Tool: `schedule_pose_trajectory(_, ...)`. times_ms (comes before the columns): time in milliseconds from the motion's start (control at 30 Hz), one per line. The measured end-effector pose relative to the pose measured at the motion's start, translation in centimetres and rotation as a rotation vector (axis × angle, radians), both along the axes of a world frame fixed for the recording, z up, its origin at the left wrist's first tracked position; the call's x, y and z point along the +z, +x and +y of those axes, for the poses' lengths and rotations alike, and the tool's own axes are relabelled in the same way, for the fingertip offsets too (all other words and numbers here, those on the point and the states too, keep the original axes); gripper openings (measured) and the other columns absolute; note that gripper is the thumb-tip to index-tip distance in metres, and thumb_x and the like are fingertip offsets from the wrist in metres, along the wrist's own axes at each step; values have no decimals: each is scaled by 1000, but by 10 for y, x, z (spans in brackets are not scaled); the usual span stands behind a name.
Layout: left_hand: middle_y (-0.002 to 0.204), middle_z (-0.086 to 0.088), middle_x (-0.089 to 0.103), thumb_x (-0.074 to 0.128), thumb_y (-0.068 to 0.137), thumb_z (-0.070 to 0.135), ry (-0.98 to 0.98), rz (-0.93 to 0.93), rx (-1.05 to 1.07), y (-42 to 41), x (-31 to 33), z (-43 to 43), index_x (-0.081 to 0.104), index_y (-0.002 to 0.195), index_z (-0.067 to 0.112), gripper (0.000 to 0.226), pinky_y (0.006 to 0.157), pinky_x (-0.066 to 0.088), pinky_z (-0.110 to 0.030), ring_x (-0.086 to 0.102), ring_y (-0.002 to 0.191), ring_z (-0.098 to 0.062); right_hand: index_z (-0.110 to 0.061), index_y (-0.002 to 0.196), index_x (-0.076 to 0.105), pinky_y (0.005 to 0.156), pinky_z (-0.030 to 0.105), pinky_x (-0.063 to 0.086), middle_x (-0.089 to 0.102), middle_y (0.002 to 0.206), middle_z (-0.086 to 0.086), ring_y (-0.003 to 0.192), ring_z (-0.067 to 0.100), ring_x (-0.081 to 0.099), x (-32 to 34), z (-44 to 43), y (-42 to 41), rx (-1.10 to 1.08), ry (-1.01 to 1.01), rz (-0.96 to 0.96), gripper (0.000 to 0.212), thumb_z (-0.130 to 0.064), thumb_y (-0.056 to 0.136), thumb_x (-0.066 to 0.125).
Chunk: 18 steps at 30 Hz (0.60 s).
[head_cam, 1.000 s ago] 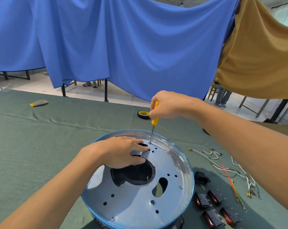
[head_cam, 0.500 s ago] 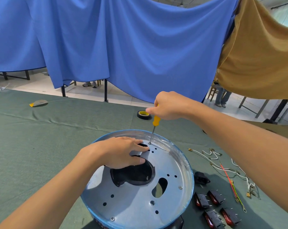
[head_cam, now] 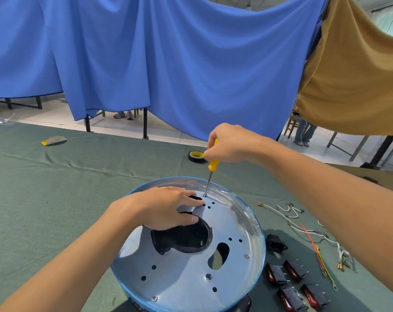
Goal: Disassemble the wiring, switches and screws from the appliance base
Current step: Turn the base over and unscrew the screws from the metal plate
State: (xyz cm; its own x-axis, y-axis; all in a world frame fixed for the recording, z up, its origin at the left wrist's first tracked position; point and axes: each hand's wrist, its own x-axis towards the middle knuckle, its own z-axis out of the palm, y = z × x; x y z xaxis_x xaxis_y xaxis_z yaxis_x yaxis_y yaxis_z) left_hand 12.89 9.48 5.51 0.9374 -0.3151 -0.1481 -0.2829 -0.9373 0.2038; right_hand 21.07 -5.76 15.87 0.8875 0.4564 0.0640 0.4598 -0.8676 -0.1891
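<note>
1. Appliance base (head_cam: 179, 273) sits on the green table cloth (head_cam: 56, 199) right in front of the person, metal plate up, blue rim around it.
2. Left hand (head_cam: 166, 208) lies flat on the base's plate just left of the far screw (head_cam: 205, 195). Fingers are straight, the thumb is at the edge of the big cutout, and it holds nothing. Likely a brace so the base doesn't spin or slide under torque.
3. Right hand (head_cam: 231, 143) is wrapped around the yellow screwdriver (head_cam: 212, 165) handle from above. The shaft is near upright with its tip on that far screw, just inside the base's far rim. An overhead grip gives down-force while twisting.
4. Step in hand: backing out the far screw. How loose it is can't be told.
5. Right of the base lie the pulled parts: black socket (head_cam: 275, 243) just beside the rim, four rocker switches (head_cam: 294, 280) near the base's near-right side, loose wires (head_cam: 303, 228) further right. Wiring and switches look done, leaving the screws.
6. Three more screw heads (head_cam: 247, 256) show on the base's near and right side, probably next.
7. Risk: the tip cams out if the shaft leans further, so keep it axial.
8. Tape roll (head_cam: 196, 156) sits beyond the base, unused.
</note>
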Motion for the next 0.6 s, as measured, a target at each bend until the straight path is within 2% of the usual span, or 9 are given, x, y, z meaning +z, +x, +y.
schedule_pose_trajectory(100, 157, 22, 22, 44, 96, 55, -41, -20, -11, 0, 1, 1, 36, 144, 48, 49, 118, 18, -37, 16, 146, -7, -15, 68, 50, 53, 28, 31, 52, 68, 0, 64, 23, 49, -3, -2, -1, -83, -58, -92, 44, -54, 85, 59)
schedule_pose_trajectory(133, 155, 20, 28, 46, 96, 54, -57, -42, -18, 1, 2, 1, 40, 142, 46, 48, 117, 21, -35, 21, 144, -7, -16, 66, 46, 53, 28, 30, 50, 68, 0, 64, 24, 48, -5, -2, 0, -90, -63, -120, 44, -53, 86, 58)
schedule_pose_trajectory(233, 141, 13, 50, 53, 94, 49, -82, -119, 0, 7, 3, -1, 53, 134, 35, 42, 107, 34, -31, 41, 131, -12, -9, 87, 63, 59, 30, 40, 62, 82, 7, 72, 25, 53, -6, -2, 3, -26, -12, -52, 21, -30, 84, 62)
schedule_pose_trajectory(267, 132, 9, 58, 56, 94, 44, -92, -152, 14, 11, 4, -2, 58, 129, 30, 39, 100, 38, -29, 48, 123, -16, -7, 97, 66, 59, 29, 43, 66, 88, 9, 71, 23, 55, -4, -3, 3, -4, -3, -16, 24, -26, 82, 63)
schedule_pose_trajectory(333, 108, 5, 66, 61, 92, 33, -156, -224, 55, 19, 4, -5, 65, 117, 21, 28, 82, 40, -24, 57, 102, -19, -7, 105, 68, 51, 22, 46, 65, 85, 7, 64, 18, 54, 1, -5, 2, 33, -29, 35, 31, -27, 81, 63)
schedule_pose_trajectory(400, 98, 5, 67, 64, 91, 25, -203, -263, 114, 26, 5, -10, 69, 112, 18, 23, 75, 38, -19, 54, 86, -14, -8, 101, 68, 49, 23, 49, 62, 82, 4, 63, 18, 55, 3, -7, 2, 48, -86, 42, 37, -40, 83, 63)
schedule_pose_trajectory(467, 99, 2, 69, 66, 89, 23, -212, -272, 158, 32, 5, -15, 70, 112, 17, 24, 80, 47, -26, 54, 85, -13, -9, 90, 66, 55, 28, 44, 61, 77, 5, 67, 23, 56, 0, -9, 3, 33, -108, -12, 48, -56, 85, 59)
schedule_pose_trajectory(533, 93, 4, 65, 67, 88, 26, -197, -267, 174, 35, 5, -21, 71, 110, 19, 23, 80, 51, -35, 56, 89, -18, -5, 92, 66, 58, 29, 38, 59, 74, 12, 69, 23, 50, -5, -11, 4, 66, -49, -38, 41, -45, 87, 61)
schedule_pose_trajectory(600, 89, 6, 62, 67, 87, 28, -172, -276, 178, 37, 4, -26, 73, 105, 22, 19, 73, 48, -34, 56, 92, -21, -13, 96, 68, 57, 28, 40, 63, 84, 8, 75, 22, 55, -5, -15, 2, 136, -13, 1, 23, -33, 86, 64)
